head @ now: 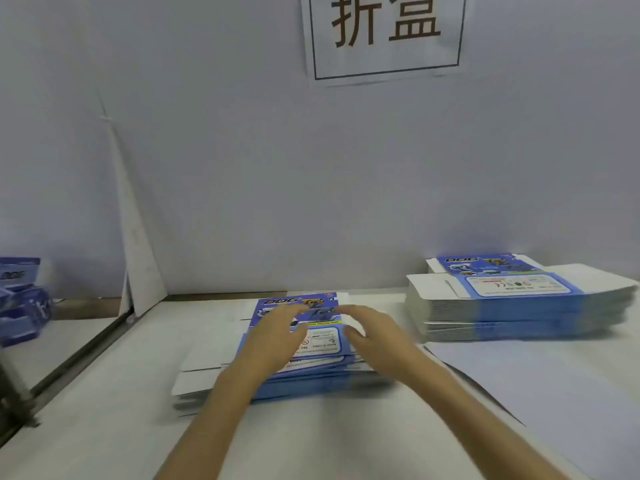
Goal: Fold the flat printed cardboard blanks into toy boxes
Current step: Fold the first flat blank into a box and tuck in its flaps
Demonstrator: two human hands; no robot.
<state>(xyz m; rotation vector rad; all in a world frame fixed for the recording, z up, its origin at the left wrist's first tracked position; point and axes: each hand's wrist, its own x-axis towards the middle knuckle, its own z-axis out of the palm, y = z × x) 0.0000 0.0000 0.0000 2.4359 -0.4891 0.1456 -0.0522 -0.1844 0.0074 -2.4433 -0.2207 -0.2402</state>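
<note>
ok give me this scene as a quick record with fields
left hand: fingers spread over top blank of near stack
right hand: over the same blank, grip unclear from blur
near stack: flat blanks, centre of table
far stack: taller, right rear
blue boxes: far left, blurred
wall sign: top centre

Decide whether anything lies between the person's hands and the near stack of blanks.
Nothing visible does. The left hand and right hand are both open over the near stack, nothing under them but its top. The far stack sits apart at the right. Blur hides whether the hands touch it.
</note>
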